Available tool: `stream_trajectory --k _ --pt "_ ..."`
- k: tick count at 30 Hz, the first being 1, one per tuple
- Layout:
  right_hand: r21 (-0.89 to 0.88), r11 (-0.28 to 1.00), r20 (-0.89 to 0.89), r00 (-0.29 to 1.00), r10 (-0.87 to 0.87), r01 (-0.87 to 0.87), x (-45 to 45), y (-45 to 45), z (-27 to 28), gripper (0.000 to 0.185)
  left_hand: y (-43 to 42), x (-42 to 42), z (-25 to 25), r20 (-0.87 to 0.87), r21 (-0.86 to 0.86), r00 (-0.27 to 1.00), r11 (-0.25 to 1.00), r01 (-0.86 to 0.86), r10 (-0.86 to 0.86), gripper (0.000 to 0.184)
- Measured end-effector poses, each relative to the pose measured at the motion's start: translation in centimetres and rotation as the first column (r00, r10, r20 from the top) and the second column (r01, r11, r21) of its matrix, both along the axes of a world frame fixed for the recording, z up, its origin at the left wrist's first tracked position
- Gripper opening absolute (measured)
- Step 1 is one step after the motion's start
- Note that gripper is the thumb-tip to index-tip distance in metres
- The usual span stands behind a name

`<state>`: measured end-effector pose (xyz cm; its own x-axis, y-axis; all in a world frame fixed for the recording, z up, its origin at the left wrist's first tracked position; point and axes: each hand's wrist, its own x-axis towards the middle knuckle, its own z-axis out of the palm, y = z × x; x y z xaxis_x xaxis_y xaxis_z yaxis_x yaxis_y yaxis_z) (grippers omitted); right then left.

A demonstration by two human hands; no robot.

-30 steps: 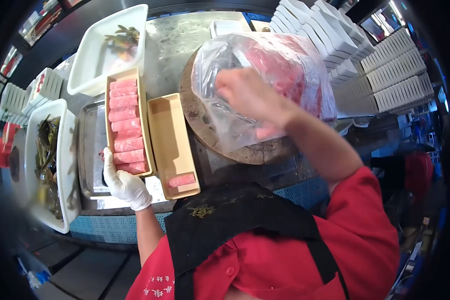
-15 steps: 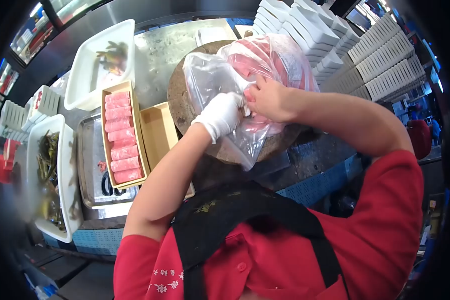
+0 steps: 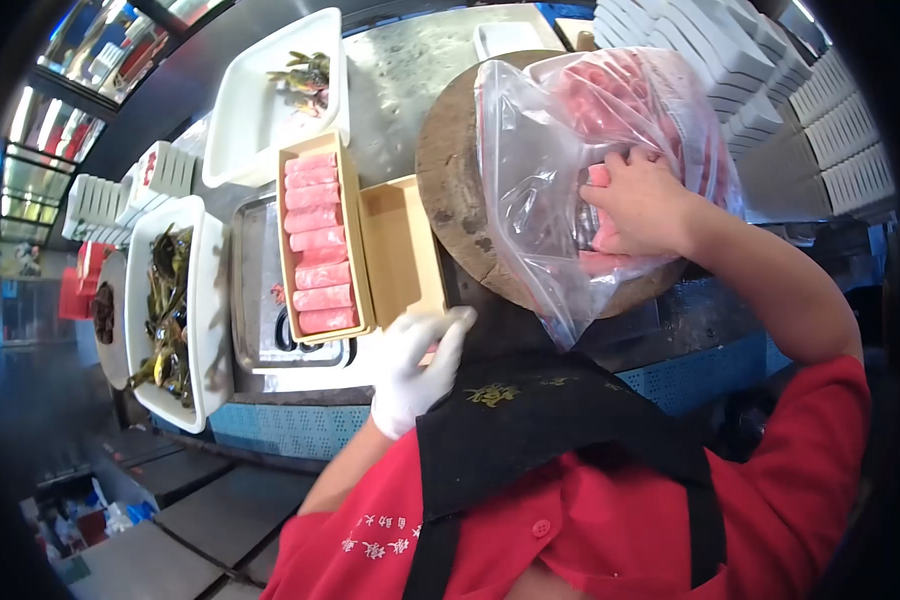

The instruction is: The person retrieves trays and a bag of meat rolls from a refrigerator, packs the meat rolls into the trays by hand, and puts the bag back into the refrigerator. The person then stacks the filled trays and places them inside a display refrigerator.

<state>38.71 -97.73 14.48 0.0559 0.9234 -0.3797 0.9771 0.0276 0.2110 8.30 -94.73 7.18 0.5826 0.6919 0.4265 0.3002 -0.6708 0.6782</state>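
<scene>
A clear plastic bag of pink rolled meat slices lies on a round wooden chopping block. My bare right hand is at the bag with curled fingers, closed around pink meat rolls; whether plastic lies between is unclear. My left hand, in a white glove, is by the near end of a bare tan box, its fingers apart. A small pinkish patch shows between them, too unclear to name. Beside that box, a second tan box contains a row of meat rolls.
A metal tray lies under the filled box, with black scissor handles on it. White tubs hold dark green produce and something greenish. Stacked white trays stand behind the block.
My left hand has left the bag and moved down and left to the tan box. My right hand has its fingers around meat rolls. The view has shifted left.
</scene>
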Motion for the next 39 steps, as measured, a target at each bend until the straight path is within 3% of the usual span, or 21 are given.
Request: stream_trajectory --k 2,4,8,10,12,14,16,18,20,21,22,23,25,26,28,30,32,34,36,37,39 --pt "0.069 0.992 -0.004 0.994 0.107 -0.107 -0.1 -0.7 -1.9 0.037 -2.9 -4.0 -2.6 -0.035 -0.195 0.972 0.952 -0.235 0.233 0.005" --pt "0.13 0.967 0.012 0.975 0.221 -0.22 -0.8 -1.1 -2.6 0.032 -5.2 -5.9 -5.0 -0.213 -0.557 0.808 0.611 -0.563 0.55 0.01" --pt "0.026 0.937 -0.096 0.932 0.35 -0.349 -1.0 -0.7 -2.7 0.028 -4.0 -5.5 -5.8 -0.402 -0.618 0.674 0.36 -0.699 0.619 0.03" --pt "0.057 0.975 -0.242 0.945 0.222 -0.214 0.2 0.4 -2.5 0.027 -3.4 -5.1 -6.7 -0.422 -0.527 0.662 0.427 -0.735 0.62 0.038" --pt "0.117 0.97 -0.232 0.944 0.234 -0.212 0.8 0.8 -2.4 0.021 -2.7 -5.0 -7.7 -0.22 -0.59 0.704 0.482 -0.647 0.675 0.038" --pt "0.146 0.972 -0.218 0.953 0.211 -0.182 1.7 1.8 -3.6 0.023 -2.2 -5.4 -8.3 -0.215 -0.696 0.784 0.471 -0.541 0.582 0.042" --pt "0.171 0.969 -0.248 0.943 0.22 -0.181 3.2 2.7 -4.4 0.019 -2.5 -5.4 -10.1 0.012 -0.797 0.87 0.531 -0.29 0.493 0.046" --pt "0.435 0.887 -0.435 0.826 0.358 -0.155 5.3 2.9 -4.8 0.017 -3.0 -5.8 -12.7 -0.039 -0.699 0.91 0.64 -0.32 0.412 0.051" --pt "0.451 0.887 -0.455 0.83 0.324 -0.099 5.1 2.6 -2.5 0.019 -3.9 -4.4 -9.8 -0.299 -0.386 0.843 0.751 -0.536 0.448 0.048" --pt "0.469 0.881 -0.549 0.802 0.235 0.063 4.5 2.3 -1.0 0.021 -4.1 -3.5 -7.4 -0.32 -0.218 0.809 0.792 -0.57 0.494 0.047" --pt "0.467 0.855 -0.64 0.753 0.152 0.224 3.8 2.1 0.4 0.024 -4.1 -2.9 -7.4 -0.113 -0.157 0.831 0.816 -0.556 0.544 0.047" --pt "0.463 0.861 -0.637 0.755 0.157 0.212 3.1 1.9 2.1 0.024 -3.7 -3.2 -6.7 -0.149 -0.08 0.89 0.891 -0.446 0.432 0.048" --pt "0.146 0.835 -0.939 0.339 -0.052 0.531 1.0 1.7 4.7 0.03 -2.6 -2.7 -3.9 -0.269 0.138 0.932 0.967 -0.215 0.245 0.05" --pt "0.144 0.839 -0.94 0.338 -0.05 0.525 -0.3 1.9 4.9 0.03 -2.2 -2.0 -3.5 -0.353 0.272 0.918 0.958 -0.085 0.181 0.049" --pt "0.302 0.83 -0.951 0.214 0.225 0.468 -3.5 2.5 5.1 0.03 -1.5 -2.2 -4.8 -0.469 0.216 0.88 0.976 0.032 0.075 0.044" --pt "0.203 0.934 -0.978 0.008 0.209 0.293 -7.3 2.9 3.4 0.027 -0.9 -3.0 -5.8 -0.536 0.107 0.841 0.981 0.161 -0.08 0.036" --pt "-0.103 0.926 -0.981 -0.192 -0.033 0.363 -11.7 3.6 0.6 0.026 -1.1 -3.6 -6.1 -0.516 0.061 0.852 0.988 0.143 -0.092 0.029" --pt "-0.274 0.909 -0.885 -0.453 -0.109 0.314 -14.9 4.9 -5.1 0.027 -1.7 -3.8 -7.0 -0.465 -0.024 0.885 0.999 0.03 -0.038 0.027" --pt "-0.151 0.885 -0.935 -0.354 0.017 0.44 -17.3 5.7 -9.5 0.028 -2.5 -4.2 -7.2 -0.324 0.127 0.945 0.992 0.006 0.036 0.025" --pt "-0.152 0.881 -0.937 -0.35 0.016 0.449 -17.6 5.8 -12.0 0.028 -2.9 -4.5 -7.2 -0.103 0.157 0.987 0.982 -0.104 0.121 0.028" --pt "-0.257 0.904 -0.943 -0.292 -0.158 0.342 -18.2 5.9 -14.8 0.029 -2.2 -4.9 -6.9 0.207 0.071 0.954 0.969 -0.235 0.216 0.038"
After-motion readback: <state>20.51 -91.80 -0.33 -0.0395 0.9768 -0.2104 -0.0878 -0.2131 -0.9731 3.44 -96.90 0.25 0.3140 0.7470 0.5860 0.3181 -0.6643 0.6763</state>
